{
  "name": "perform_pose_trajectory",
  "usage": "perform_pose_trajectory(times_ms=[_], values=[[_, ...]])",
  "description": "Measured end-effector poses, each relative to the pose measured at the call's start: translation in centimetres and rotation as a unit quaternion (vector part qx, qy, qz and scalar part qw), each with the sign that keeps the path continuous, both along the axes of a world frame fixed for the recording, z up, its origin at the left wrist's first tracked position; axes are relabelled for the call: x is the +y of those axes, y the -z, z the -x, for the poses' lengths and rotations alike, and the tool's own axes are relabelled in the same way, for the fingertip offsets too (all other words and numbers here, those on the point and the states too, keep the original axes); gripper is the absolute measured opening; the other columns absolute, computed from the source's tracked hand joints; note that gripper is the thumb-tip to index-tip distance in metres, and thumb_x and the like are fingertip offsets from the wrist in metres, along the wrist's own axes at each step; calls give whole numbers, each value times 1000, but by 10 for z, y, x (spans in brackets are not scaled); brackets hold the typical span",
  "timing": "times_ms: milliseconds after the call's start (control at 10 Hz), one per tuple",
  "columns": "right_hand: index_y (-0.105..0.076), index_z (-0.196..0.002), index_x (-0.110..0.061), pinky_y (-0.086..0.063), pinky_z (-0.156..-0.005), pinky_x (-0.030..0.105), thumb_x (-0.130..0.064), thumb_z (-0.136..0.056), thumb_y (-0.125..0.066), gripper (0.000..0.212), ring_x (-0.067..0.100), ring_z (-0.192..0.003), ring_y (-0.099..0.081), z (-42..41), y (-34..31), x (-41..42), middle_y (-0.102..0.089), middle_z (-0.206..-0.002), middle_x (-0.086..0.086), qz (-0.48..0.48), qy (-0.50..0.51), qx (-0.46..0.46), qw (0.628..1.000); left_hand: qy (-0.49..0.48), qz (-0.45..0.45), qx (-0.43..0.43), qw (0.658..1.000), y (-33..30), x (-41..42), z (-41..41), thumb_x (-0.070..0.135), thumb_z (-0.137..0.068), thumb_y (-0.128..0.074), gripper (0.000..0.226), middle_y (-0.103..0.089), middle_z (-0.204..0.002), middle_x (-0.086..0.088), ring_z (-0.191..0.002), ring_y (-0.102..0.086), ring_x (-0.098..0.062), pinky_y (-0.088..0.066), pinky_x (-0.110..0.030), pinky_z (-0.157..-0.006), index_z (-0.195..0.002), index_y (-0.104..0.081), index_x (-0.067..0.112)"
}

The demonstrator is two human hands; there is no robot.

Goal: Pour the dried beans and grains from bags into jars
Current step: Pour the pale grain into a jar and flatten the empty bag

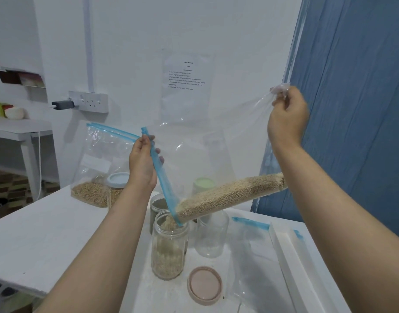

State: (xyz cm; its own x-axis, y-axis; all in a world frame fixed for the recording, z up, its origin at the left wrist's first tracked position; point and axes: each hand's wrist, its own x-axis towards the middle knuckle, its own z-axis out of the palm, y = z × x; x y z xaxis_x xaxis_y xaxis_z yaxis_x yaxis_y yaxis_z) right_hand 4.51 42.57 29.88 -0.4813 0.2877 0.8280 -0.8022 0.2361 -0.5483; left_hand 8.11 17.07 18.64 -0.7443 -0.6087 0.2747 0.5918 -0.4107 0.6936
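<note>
The left hand [142, 161] pinches the blue zip edge of the clear zip bag [207, 154] at mid-frame; the right hand [287, 118], upper right, grips its bottom corner. The film looks soft, light and slippery, so the grains [230, 196] probably slump toward the open jar [169, 247] on the table [47, 233].

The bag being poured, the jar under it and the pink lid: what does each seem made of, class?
Bag: thin clear plastic film, glossy, creased, blue zip strip. Jar: clear and smooth, glass or hard plastic; cannot tell. Pink lid: matte, probably moulded plastic.
</note>
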Motion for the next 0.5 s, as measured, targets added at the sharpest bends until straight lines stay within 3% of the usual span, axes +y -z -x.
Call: perform_pose_trajectory(times_ms=[200,400,500], values=[[-63,-96,-21,-46,-82,19,-4,-99,-41,27,11,-92,-57,0,1,0,-68,-107,1,-10,0,-6,1000,-2,0,-3,1000,2,1,-2,31,-105,-43,24,-52,-88,9,-64,-47,-7,-41,-24,-61,-90,-59,22],[-68,-112,-11,-41,-81,6,-12,-103,-43,26,6,-101,-59,-5,0,1,-67,-112,-4,-18,6,-22,1000,-4,-5,-3,1000,1,0,-3,30,-105,-43,23,-51,-87,9,-64,-46,-7,-40,-24,-61,-90,-59,22],[-66,-113,-10,-41,-80,11,-15,-104,-43,26,7,-94,-55,-7,0,0,-64,-105,-5,-21,13,-23,999,-3,-6,-1,1000,2,-1,-3,30,-105,-43,23,-51,-87,9,-64,-47,-7,-41,-24,-60,-90,-59,22]])
